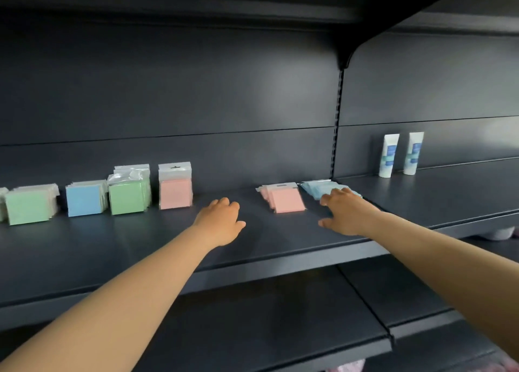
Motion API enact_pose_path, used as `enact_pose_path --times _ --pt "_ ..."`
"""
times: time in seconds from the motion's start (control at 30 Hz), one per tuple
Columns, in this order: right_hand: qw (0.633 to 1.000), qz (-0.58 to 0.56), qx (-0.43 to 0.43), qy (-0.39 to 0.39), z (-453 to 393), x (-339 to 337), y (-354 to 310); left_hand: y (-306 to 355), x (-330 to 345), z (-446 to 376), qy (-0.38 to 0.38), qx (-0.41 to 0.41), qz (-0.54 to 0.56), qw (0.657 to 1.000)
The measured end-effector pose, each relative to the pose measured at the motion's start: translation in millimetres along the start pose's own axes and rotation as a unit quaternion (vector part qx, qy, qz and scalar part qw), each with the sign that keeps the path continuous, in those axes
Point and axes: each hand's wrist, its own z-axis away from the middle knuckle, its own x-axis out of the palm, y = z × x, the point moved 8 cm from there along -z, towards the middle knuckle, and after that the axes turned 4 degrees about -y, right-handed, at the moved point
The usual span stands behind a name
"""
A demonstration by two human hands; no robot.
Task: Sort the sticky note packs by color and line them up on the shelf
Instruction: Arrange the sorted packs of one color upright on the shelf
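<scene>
On the dark shelf (157, 248), upright rows of packs stand at the left: green packs (28, 207), blue packs (84, 200), more green packs (127, 197), and pink packs (176, 191). A flat pile of pink packs (285, 200) lies mid-shelf, with a flat pile of light blue packs (320, 189) to its right. My left hand (222, 220) hovers over bare shelf between the pink groups, fingers loosely curled, holding nothing. My right hand (346, 214) reaches onto the light blue pile, its fingers touching it and covering part of it.
Two white tubes (400, 155) stand at the back of the neighbouring shelf section on the right. An upright slotted post (337, 124) divides the sections. A lower shelf (266, 324) runs below, and an upper shelf overhangs.
</scene>
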Motion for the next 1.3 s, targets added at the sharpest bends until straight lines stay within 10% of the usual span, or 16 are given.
enact_pose_path --times 0.37,0.73,1.0,1.3 --pt "0.984 -0.165 -0.065 -0.021 -60 18 41 61 16 -76 -0.026 -0.084 0.169 0.982" --pt "0.946 -0.264 -0.165 -0.089 -119 63 8 39 63 -143 0.044 -0.251 0.504 0.825" --pt "0.913 -0.405 -0.018 -0.033 -164 56 25 5 67 -120 0.06 -0.267 0.697 0.663" --pt "0.939 -0.325 0.063 -0.09 -183 63 -6 -113 43 -38 0.191 -0.3 0.705 0.614"
